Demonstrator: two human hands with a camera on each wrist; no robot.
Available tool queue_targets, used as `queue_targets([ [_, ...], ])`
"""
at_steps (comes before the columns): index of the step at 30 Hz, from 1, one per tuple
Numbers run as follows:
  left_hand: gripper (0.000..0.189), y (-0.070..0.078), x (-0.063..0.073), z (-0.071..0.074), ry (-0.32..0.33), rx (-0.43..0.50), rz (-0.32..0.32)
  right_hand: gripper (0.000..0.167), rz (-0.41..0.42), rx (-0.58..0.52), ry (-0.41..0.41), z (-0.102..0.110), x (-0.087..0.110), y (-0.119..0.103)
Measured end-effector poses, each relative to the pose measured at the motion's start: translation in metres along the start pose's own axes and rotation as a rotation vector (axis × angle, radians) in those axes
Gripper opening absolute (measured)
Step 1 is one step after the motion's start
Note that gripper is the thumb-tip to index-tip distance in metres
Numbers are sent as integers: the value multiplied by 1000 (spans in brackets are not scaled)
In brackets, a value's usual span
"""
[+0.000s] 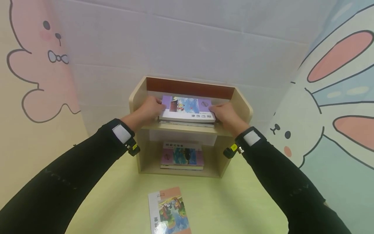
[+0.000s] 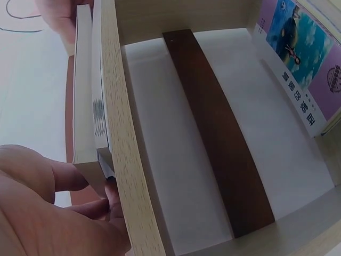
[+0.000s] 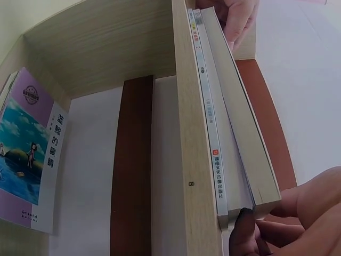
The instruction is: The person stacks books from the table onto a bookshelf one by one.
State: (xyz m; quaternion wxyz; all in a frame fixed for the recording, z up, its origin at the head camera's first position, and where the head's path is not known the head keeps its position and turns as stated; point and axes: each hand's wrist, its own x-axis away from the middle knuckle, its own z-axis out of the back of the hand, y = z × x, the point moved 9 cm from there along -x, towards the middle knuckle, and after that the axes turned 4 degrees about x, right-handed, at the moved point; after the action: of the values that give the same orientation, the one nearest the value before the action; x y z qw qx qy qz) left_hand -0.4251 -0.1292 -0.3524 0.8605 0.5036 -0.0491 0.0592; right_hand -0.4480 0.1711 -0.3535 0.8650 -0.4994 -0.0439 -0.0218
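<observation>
A purple-and-white book [image 1: 187,105] with a blue picture lies flat on top of a thin stack on the upper shelf. My left hand [image 1: 149,109] grips its left end, and my right hand [image 1: 226,115] grips the right end. In the left wrist view, the left hand [image 2: 58,202] has its thumb over the cover and its fingers below the book's edge. The right wrist view shows the right hand [image 3: 303,218] pinching the opposite end likewise. Beneath it, other books [image 3: 209,117] rest on the shelf board, the lowest showing a printed spine.
The two-level wooden bookcase [image 1: 191,128] stands against a white wall covering. On its lower shelf lies another stack with a purple-covered book [image 1: 182,156] on top. An orange-and-white book [image 1: 170,211] lies on the yellow-green table [image 1: 117,195] in front.
</observation>
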Motion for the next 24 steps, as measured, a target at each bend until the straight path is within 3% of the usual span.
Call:
queue_targets([
  [9,55,-1,1,-1,-3,-35,8,41,14,78,3,-2,2,-1],
  [17,33,-1,8,-1,-13,-102,5,41,41,178,9,-2,9,-6],
  [24,29,2,8,-1,-20,-154,-12,40,50,228,25,-1,5,-6],
])
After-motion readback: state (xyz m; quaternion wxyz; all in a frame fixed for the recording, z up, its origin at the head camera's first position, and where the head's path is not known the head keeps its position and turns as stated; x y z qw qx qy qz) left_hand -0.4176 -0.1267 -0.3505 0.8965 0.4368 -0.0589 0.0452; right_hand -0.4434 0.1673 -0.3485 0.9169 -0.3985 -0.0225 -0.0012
